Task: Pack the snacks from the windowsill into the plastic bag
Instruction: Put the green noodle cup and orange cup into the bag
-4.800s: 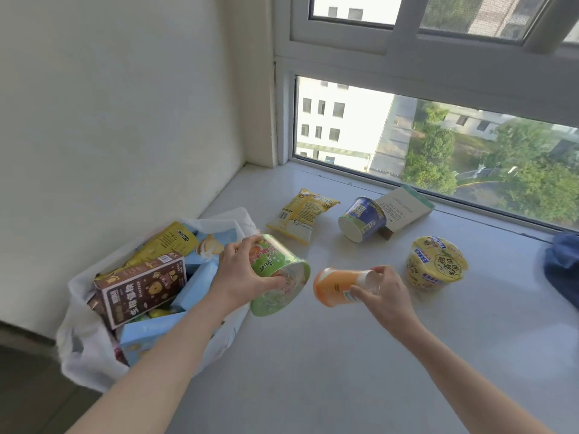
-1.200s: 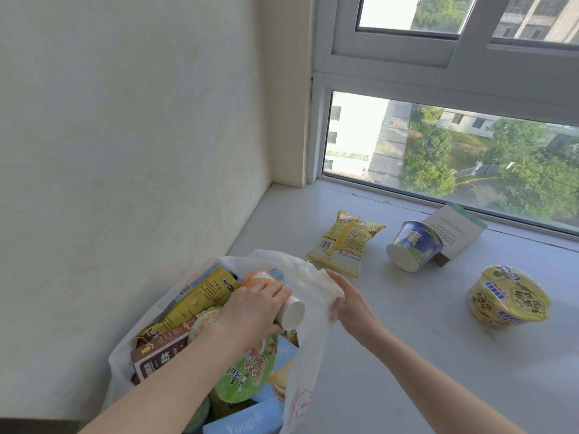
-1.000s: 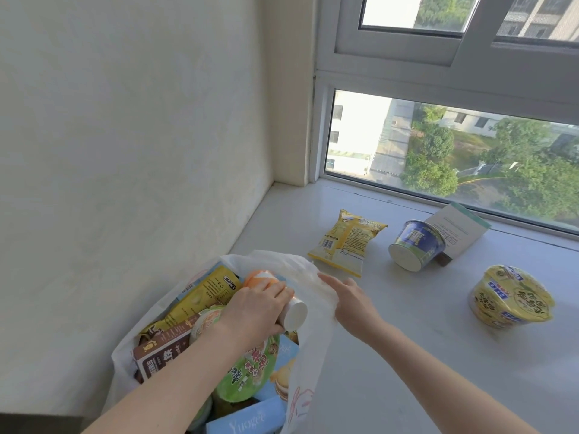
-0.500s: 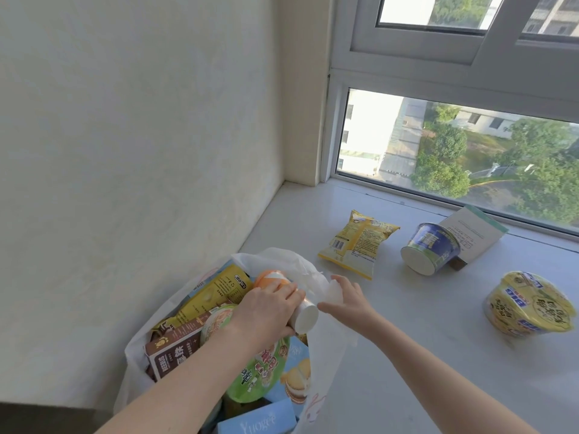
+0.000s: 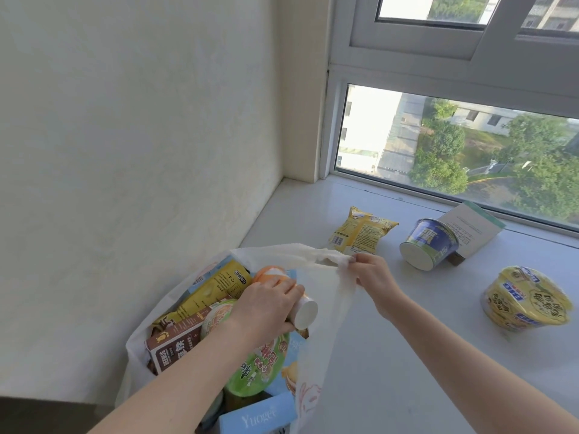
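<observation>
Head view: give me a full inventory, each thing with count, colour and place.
plastic bag: 1, white, left end of windowsill, mouth open
orange bottle: 1, orange with white cap, over the bag's mouth
green bowl: 1, green lid, inside bag
carton: 1, brown, inside bag
yellow packet: 1, yellow, inside bag
blue box: 1, light blue, inside bag, nearest camera
snack bag: 1, yellow, on sill beyond bag
cup: 1, blue, on its side on sill
booklet: 1, white with green edge, behind cup
yellow bowl: 1, yellow, sill, far right
left hand: 1, grips orange bottle
right hand: 1, pinches bag's rim
</observation>
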